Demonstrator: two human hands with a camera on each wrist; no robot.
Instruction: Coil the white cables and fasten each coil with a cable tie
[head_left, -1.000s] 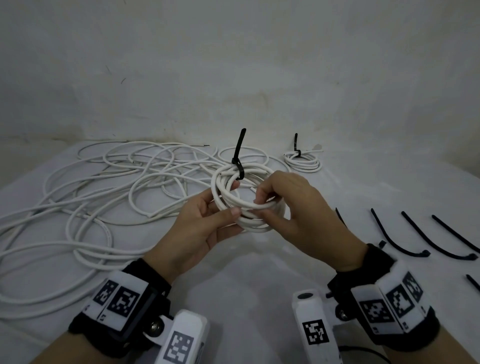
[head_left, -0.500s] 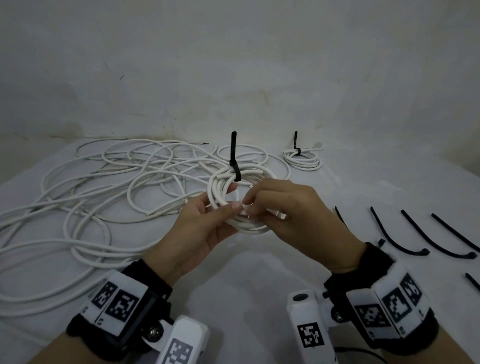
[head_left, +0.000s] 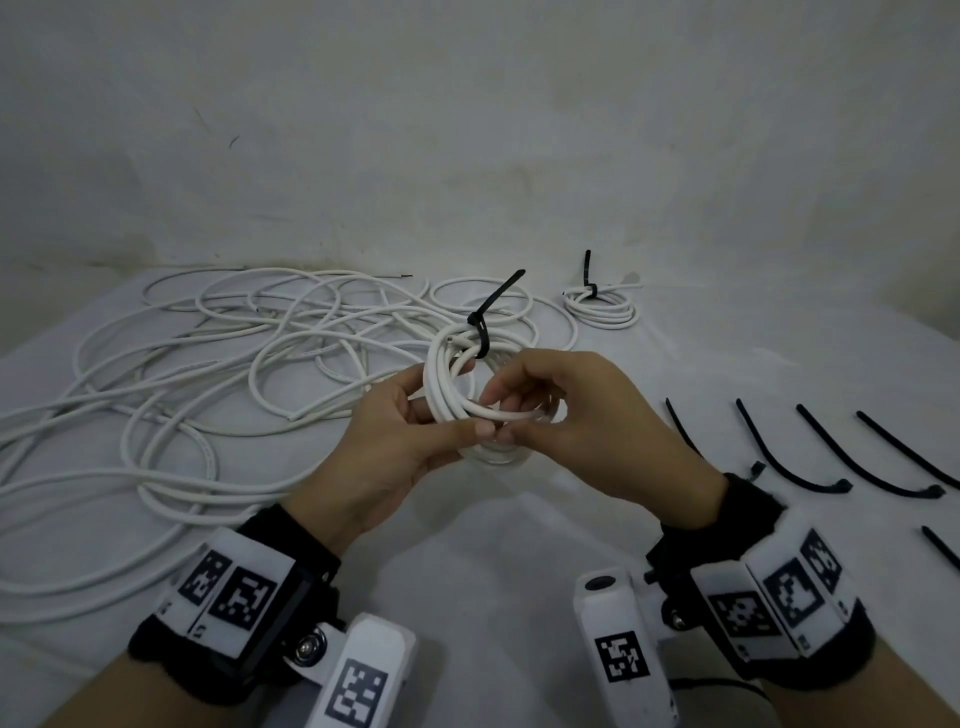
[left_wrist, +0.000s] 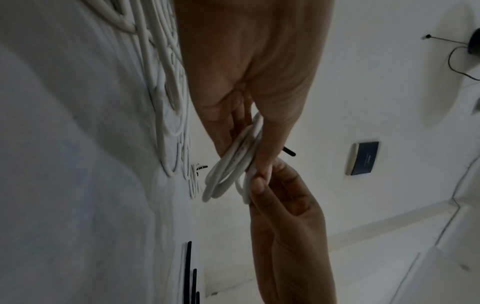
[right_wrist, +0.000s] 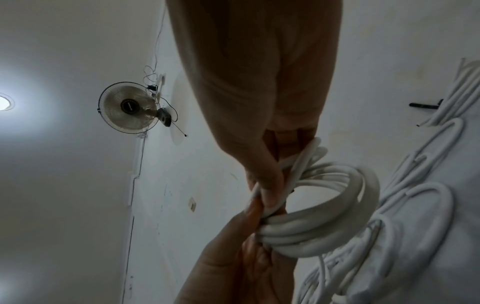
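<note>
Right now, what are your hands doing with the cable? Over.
Left hand and right hand both grip the white coil. Black cable tie already on it. Nothing blocking.

Loose cables (head_left: 208, 374) left on counter (head_left: 493, 530), spare ties (head_left: 831, 457) right, tied coil (head_left: 602, 306) behind held coil (head_left: 467, 395).

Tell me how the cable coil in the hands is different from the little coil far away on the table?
The held coil is up off the table, gripped by the left hand and right hand; the far coil lies flat, untouched. The held coil's black tie leans sideways; the far coil's tie stands nearly straight up. Both are white cable loops fastened with a black tie.
</note>
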